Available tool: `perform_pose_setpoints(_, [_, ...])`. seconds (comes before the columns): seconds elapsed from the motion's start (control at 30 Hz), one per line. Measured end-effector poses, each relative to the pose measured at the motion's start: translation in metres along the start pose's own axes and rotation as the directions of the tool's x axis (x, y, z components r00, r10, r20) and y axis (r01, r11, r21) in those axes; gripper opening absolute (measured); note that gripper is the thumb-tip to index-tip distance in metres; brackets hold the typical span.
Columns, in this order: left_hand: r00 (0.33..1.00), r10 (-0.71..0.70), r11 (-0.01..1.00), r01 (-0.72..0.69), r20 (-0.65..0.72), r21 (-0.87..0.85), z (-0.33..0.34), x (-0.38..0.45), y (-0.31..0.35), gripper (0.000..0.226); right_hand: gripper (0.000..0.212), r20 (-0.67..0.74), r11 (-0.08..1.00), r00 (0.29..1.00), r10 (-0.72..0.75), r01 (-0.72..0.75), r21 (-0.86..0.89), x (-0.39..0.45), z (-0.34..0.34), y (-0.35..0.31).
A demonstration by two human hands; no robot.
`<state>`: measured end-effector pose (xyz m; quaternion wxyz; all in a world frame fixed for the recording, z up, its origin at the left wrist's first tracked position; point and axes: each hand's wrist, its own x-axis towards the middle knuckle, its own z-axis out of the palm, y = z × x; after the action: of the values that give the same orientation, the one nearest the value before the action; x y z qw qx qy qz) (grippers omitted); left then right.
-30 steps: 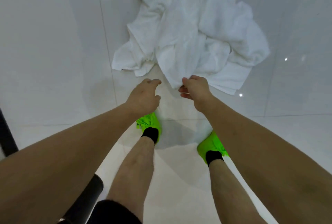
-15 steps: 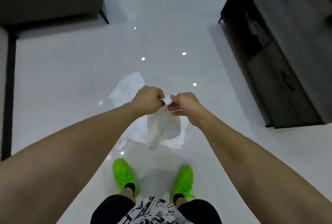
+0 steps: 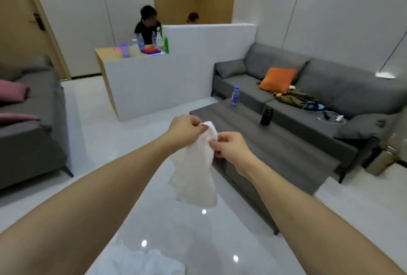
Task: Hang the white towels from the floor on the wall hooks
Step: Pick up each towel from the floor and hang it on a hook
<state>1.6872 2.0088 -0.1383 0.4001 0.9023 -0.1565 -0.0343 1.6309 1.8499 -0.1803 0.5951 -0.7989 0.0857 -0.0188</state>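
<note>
Glossy white tiled floor (image 3: pixel 123 142) fills the middle of the frame, and above it, at centre, hangs a small white terry towel (image 3: pixel 196 169), limp and clear of the floor. Its top edge is pinched between the curled fingers of the left hand (image 3: pixel 184 130) and of the right hand (image 3: pixel 230 148), held close together. More crumpled white towels (image 3: pixel 152 262) lie on the floor at the bottom edge. Right of the hands stands a low dark grey wooden coffee table (image 3: pixel 286 142); behind it a grey fabric sofa (image 3: pixel 330 89) with an orange cushion (image 3: pixel 278 79).
</note>
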Motion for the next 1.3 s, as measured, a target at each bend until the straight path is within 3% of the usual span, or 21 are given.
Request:
perform_pose_setpoints(0.1, [0.999,0.052,0.999,-0.052,-0.002,-0.013,0.005,0.022,0.031,0.026,0.014,-0.177,0.996,0.983,0.058,-0.045,0.076,0.008,-0.046,-0.012])
perform_pose_setpoints(0.17, [0.995,0.097,0.995,-0.097,0.014,0.008,0.008,0.041,0.047,0.024,0.021,-0.289,0.999,0.957,0.033,-0.033,0.007,0.013,-0.071,-0.019])
perform_pose_setpoints(0.23, [0.987,0.158,0.986,-0.158,-0.003,0.054,0.014,0.065,0.061,0.027,0.027,-0.366,0.980,0.923,-0.115,0.047,-0.191,0.014,-0.095,-0.025])
perform_pose_setpoints(0.3, [0.977,0.205,0.977,-0.201,-0.051,0.068,0.022,0.092,0.076,0.024,0.026,-0.345,0.896,0.904,-0.253,0.085,-0.436,0.016,-0.116,-0.030])
perform_pose_setpoints(0.37, [0.965,0.239,0.971,-0.236,-0.108,0.045,0.032,0.120,0.091,0.023,0.021,-0.304,0.799,0.912,-0.276,0.041,-0.600,0.026,-0.138,-0.029])
perform_pose_setpoints(0.57, [0.926,0.295,0.954,-0.299,-0.236,0.020,0.061,0.208,0.118,0.022,0.008,-0.426,0.706,0.900,-0.092,-0.243,-0.665,0.077,-0.219,0.011])
perform_pose_setpoints(0.73, [0.920,0.217,0.975,-0.217,-0.328,0.037,0.062,0.289,0.120,0.028,0.006,-0.503,0.587,0.861,0.080,-0.448,-0.674,0.128,-0.280,0.036])
perform_pose_setpoints(0.8, [0.942,0.187,0.982,-0.185,-0.280,0.035,0.062,0.320,0.122,0.019,0.009,-0.515,0.620,0.852,0.094,-0.455,-0.639,0.154,-0.299,0.031])
perform_pose_setpoints(0.83, [0.961,0.189,0.981,-0.194,-0.201,-0.006,0.066,0.334,0.123,0.007,0.012,-0.509,0.672,0.857,0.083,-0.425,-0.606,0.168,-0.305,0.024])
perform_pose_setpoints(0.87, [0.973,0.209,0.975,-0.215,-0.093,-0.054,0.073,0.344,0.125,0.015,0.017,-0.497,0.736,0.866,0.065,-0.378,-0.562,0.182,-0.309,0.016])
perform_pose_setpoints(0.97, [0.909,0.312,0.949,-0.287,0.276,-0.130,0.110,0.360,0.137,0.080,0.026,-0.466,0.866,0.884,-0.029,-0.211,-0.453,0.221,-0.306,-0.010])
perform_pose_setpoints(1.03, [0.825,0.354,0.932,-0.350,0.440,-0.095,0.146,0.360,0.150,0.095,0.027,-0.398,0.855,0.911,-0.109,-0.117,-0.505,0.246,-0.301,-0.024])
perform_pose_setpoints(1.1, [0.813,0.386,0.919,-0.379,0.437,-0.108,0.184,0.366,0.158,0.071,0.028,-0.321,0.794,0.934,-0.158,-0.073,-0.603,0.269,-0.302,-0.029])
perform_pose_setpoints(1.2, [0.872,0.364,0.931,-0.345,0.328,-0.116,0.213,0.389,0.167,0.009,0.025,-0.303,0.618,0.937,-0.174,-0.136,-0.774,0.294,-0.327,-0.021])
perform_pose_setpoints(1.3, [0.927,0.319,0.948,-0.317,0.196,-0.041,0.212,0.424,0.171,0.024,0.014,-0.347,0.421,0.930,-0.125,-0.267,-0.867,0.306,-0.369,-0.001])
